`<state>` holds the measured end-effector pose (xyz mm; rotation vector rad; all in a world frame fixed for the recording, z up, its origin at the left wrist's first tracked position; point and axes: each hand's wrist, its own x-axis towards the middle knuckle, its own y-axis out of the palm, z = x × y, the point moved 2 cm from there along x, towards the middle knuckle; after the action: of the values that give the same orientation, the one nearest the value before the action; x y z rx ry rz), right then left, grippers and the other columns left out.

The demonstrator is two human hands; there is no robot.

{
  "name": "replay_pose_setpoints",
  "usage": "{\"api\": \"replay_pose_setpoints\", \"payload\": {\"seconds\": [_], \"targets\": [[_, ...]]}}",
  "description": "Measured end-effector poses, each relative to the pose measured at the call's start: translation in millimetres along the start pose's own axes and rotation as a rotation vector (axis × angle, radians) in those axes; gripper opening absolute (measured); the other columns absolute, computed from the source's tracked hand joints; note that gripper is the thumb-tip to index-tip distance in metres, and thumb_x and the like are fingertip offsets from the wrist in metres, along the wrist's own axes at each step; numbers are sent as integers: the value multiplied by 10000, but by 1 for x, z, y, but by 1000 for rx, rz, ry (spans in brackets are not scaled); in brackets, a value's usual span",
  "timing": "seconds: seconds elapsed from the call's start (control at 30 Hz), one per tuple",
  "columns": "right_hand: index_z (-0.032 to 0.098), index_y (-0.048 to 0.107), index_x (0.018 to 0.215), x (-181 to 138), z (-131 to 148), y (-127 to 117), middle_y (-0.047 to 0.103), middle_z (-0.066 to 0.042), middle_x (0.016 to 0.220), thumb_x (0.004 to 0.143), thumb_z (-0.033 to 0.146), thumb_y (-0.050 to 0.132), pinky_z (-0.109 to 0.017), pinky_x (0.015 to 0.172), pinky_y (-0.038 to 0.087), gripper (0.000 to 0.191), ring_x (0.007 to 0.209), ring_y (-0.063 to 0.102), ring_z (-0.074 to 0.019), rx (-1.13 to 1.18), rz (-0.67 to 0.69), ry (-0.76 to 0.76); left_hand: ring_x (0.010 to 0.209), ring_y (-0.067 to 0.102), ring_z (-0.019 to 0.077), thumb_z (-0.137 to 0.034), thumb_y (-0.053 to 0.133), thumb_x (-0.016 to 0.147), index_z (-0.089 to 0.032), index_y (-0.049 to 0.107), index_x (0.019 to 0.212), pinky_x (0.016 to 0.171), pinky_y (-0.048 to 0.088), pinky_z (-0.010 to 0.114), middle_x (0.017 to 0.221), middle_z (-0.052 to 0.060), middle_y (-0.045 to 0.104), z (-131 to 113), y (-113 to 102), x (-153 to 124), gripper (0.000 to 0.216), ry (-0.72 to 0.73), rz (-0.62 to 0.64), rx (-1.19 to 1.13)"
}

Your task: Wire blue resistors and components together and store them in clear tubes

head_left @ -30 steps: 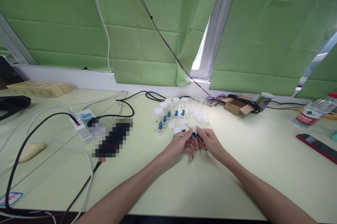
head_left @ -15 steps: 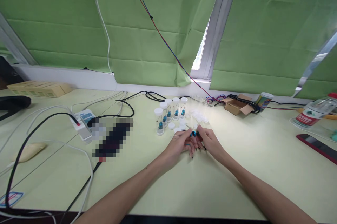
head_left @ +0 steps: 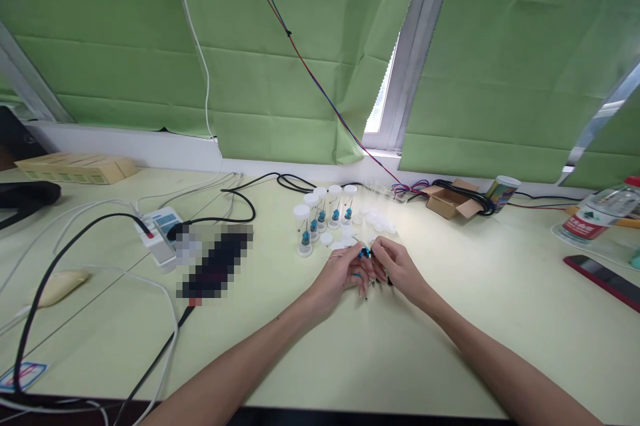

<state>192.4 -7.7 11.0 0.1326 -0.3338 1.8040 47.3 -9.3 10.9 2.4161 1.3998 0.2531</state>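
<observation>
My left hand [head_left: 340, 276] and my right hand [head_left: 397, 265] meet at the middle of the table, fingers closed. Between their fingertips is a small blue-and-black part [head_left: 365, 252], pinched from both sides. Its exact kind is too small to make out. More blue and dark bits show among the curled fingers, partly hidden. Just beyond my left hand stand several clear vials with white caps [head_left: 303, 231], upright, each with a blue piece and thin rods inside. White round lids [head_left: 379, 221] lie on the table beyond my hands.
A power strip [head_left: 160, 239] with plugged-in cables lies at the left, near a blurred dark object [head_left: 215, 266]. Farther right are an open cardboard box [head_left: 447, 203], a can [head_left: 503, 193], a water bottle [head_left: 593, 216] and a red-edged phone [head_left: 605, 281]. Green blinds [head_left: 285, 99] hang behind.
My right fingertips have shifted slightly left and up, and the blue-and-black part has turned a little between my fingers. My left hand stays nearly in place.
</observation>
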Motion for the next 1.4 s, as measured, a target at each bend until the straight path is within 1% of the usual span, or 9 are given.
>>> {"api": "replay_pose_setpoints", "payload": {"seconds": [0.17,0.37,0.57,0.77,0.87,1.0,1.17,1.27,1.4], "targets": [[203,457,614,1,-1,2,471,39,479,917,608,438,-241,419,319,507,393,377,-91,20,23,36,499,569,142,-581,557,833,-118,636,709,454,448,255,679,97,651,2,0,1,486,-20,29,20],[199,403,432,3,-5,3,416,18,373,923,640,377,-248,438,337,661,372,386,-96,-24,0,83,500,559,130,-559,557,842,-107,654,691,452,439,239,658,86,633,1,4,0,486,-8,28,53],[205,467,628,2,-2,3,434,56,416,920,630,406,-235,431,332,519,377,364,-94,-41,-39,61,500,544,116,-518,574,847,-127,612,655,474,429,228,613,54,599,-1,2,0,436,-10,-69,-4],[206,475,694,0,-1,4,468,56,488,927,589,442,-228,420,310,450,394,358,-85,26,38,27,493,545,117,-512,593,830,-135,605,651,474,427,230,597,45,596,-1,0,1,417,-21,-71,-31],[192,486,605,1,-1,4,452,41,460,924,610,422,-237,425,318,529,392,368,-87,34,49,31,505,559,129,-509,599,825,-129,617,645,473,445,245,611,56,607,-2,2,0,420,-24,-39,-30],[193,420,448,3,-7,4,408,26,387,915,638,408,-247,424,311,645,372,383,-91,25,31,64,522,568,142,-501,591,834,-112,647,658,461,460,257,634,73,615,-1,5,-1,431,-20,8,-25],[204,375,389,3,-11,4,396,15,355,915,669,354,-255,424,306,702,355,385,-95,-4,13,87,523,567,142,-482,588,843,-111,640,643,455,455,253,620,70,609,1,5,-1,425,-15,0,-27],[202,411,455,3,-7,4,407,24,374,928,657,335,-256,446,331,660,373,398,-100,-51,-7,74,501,556,132,-486,591,837,-116,627,635,451,443,249,610,67,612,1,4,0,423,-7,-23,-46],[210,452,663,1,-3,4,424,66,434,929,612,411,-237,443,333,484,393,365,-94,-46,-41,30,481,545,113,-473,600,832,-126,610,659,463,429,235,596,43,601,0,1,1,387,-20,-57,-105]]}}
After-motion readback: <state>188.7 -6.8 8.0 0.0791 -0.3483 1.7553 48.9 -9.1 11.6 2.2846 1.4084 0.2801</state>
